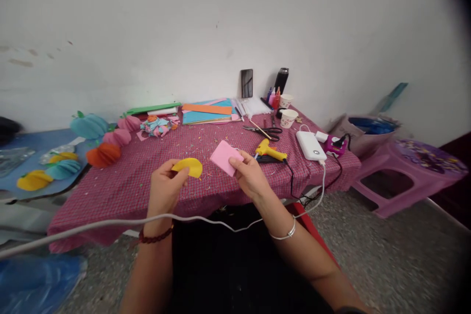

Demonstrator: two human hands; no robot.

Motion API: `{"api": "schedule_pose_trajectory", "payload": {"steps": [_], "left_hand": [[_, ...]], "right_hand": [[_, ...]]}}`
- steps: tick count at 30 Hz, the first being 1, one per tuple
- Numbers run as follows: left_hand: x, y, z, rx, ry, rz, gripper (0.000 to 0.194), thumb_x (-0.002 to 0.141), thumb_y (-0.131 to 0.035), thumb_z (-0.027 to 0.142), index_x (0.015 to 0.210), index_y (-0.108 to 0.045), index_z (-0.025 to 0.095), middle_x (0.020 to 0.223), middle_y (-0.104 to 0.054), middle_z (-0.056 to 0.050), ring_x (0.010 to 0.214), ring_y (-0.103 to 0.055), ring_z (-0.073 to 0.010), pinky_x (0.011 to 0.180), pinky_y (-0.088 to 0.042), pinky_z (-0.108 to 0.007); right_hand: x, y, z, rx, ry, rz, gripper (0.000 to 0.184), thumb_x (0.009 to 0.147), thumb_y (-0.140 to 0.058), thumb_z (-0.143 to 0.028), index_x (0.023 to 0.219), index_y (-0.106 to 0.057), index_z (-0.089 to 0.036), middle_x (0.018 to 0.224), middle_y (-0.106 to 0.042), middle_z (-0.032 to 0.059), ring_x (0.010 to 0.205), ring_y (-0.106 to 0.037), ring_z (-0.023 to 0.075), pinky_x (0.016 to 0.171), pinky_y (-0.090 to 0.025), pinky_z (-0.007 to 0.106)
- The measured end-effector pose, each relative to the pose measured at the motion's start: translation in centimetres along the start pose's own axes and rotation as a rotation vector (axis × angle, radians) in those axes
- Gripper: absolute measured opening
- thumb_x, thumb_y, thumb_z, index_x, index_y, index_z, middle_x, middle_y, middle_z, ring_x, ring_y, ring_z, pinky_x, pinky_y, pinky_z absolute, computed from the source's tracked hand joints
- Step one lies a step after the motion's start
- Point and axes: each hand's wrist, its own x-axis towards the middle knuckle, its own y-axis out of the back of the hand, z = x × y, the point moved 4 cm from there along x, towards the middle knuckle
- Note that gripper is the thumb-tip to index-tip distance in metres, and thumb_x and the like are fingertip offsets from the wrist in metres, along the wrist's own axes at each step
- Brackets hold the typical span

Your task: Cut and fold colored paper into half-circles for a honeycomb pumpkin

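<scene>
My left hand (167,184) pinches a yellow paper disc (193,167), rounded at its edge, between thumb and fingers. Beside it, a little to the right, my right hand (250,176) holds a stack of pink paper squares (223,156) by one corner, thumb on top. Both pieces are raised over the front of the table, apart from each other. Closest to my right hand lies a yellow glue gun (270,150). Behind that are black scissors (270,132) and a thin wooden stick (259,129).
Folded-paper pumpkins (103,155) stand at the left. Coloured sheets (209,114) and paper scraps (158,126) lie along the back. Paper cups (289,118), a white power bank (310,145) and a purple socket (335,145) are right. A white cable (121,222) crosses my wrists.
</scene>
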Motion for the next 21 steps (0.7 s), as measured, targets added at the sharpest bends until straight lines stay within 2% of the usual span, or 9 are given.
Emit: {"api": "schedule_pose_trajectory", "payload": {"steps": [3, 5, 7, 10, 14, 17, 21], "left_hand": [[-0.6, -0.5, 0.0, 0.173, -0.022, -0.101, 0.009, 0.069, -0.072, 0.02, 0.077, -0.072, 0.016, 0.066, -0.065, 0.001, 0.059, -0.055, -0.011, 0.056, -0.042, -0.021], [-1.0, -1.2, 0.2, 0.17, -0.024, -0.181, 0.009, 0.071, -0.071, 0.022, 0.077, -0.073, 0.016, 0.068, -0.066, 0.0, 0.063, -0.056, -0.0119, 0.059, -0.042, -0.021], [-1.4, -1.8, 0.2, 0.11, -0.008, -0.214, 0.01, 0.072, -0.073, 0.023, 0.078, -0.073, 0.016, 0.068, -0.066, 0.001, 0.061, -0.054, -0.0102, 0.056, -0.039, -0.02], [-1.7, -2.1, -0.5, -0.079, 0.055, -0.121, 0.017, 0.066, -0.078, 0.022, 0.08, -0.071, 0.016, 0.066, -0.064, 0.002, 0.054, -0.05, -0.0076, 0.05, -0.037, -0.018], [-1.4, -1.8, -2.0, -0.295, 0.149, 0.021, 0.023, 0.053, -0.084, 0.023, 0.065, -0.066, 0.015, 0.06, -0.063, 0.002, 0.05, -0.05, -0.0066, 0.048, -0.037, -0.017], [-1.1, -1.2, -2.1, -0.319, 0.155, 0.061, 0.023, 0.054, -0.083, 0.025, 0.059, -0.063, 0.014, 0.053, -0.058, 0.003, 0.047, -0.048, -0.0052, 0.047, -0.037, -0.015], [-2.2, -1.5, -1.4, -0.341, 0.177, 0.087, 0.023, 0.055, -0.082, 0.023, 0.062, -0.062, 0.015, 0.056, -0.061, 0.003, 0.05, -0.053, -0.0067, 0.05, -0.041, -0.017]], "right_hand": [[-1.0, -0.9, -0.5, 0.022, -0.125, -0.11, 0.039, 0.057, -0.081, -0.04, 0.071, -0.05, -0.021, 0.067, -0.052, -0.0048, 0.059, -0.047, 0.0101, 0.055, -0.037, 0.023], [-1.4, -1.4, -0.4, 0.001, -0.161, -0.166, 0.04, 0.057, -0.083, -0.039, 0.069, -0.05, -0.02, 0.065, -0.051, -0.0057, 0.056, -0.046, 0.0088, 0.053, -0.034, 0.021], [-1.5, -1.7, 0.0, -0.001, -0.172, -0.2, 0.039, 0.059, -0.083, -0.038, 0.068, -0.05, -0.02, 0.063, -0.05, -0.0063, 0.055, -0.045, 0.0078, 0.052, -0.033, 0.02], [-1.6, -2.0, 0.8, 0.022, -0.193, -0.183, 0.04, 0.057, -0.084, -0.037, 0.068, -0.051, -0.019, 0.062, -0.051, -0.0068, 0.054, -0.046, 0.0076, 0.052, -0.032, 0.02], [-1.7, -2.1, 1.2, 0.075, -0.217, -0.138, 0.04, 0.054, -0.086, -0.037, 0.067, -0.052, -0.019, 0.062, -0.053, -0.0063, 0.055, -0.047, 0.0083, 0.052, -0.034, 0.021], [-1.2, -1.6, 1.1, 0.092, -0.13, -0.06, 0.035, 0.058, -0.083, -0.036, 0.069, -0.055, -0.019, 0.063, -0.054, -0.0057, 0.057, -0.048, 0.0089, 0.055, -0.037, 0.022], [-0.2, -0.6, 1.0, -0.047, 0.143, 0.106, 0.025, 0.068, -0.076, -0.033, 0.065, -0.056, -0.019, 0.06, -0.049, -0.0067, 0.057, -0.044, 0.0084, 0.057, -0.035, 0.021]]}}
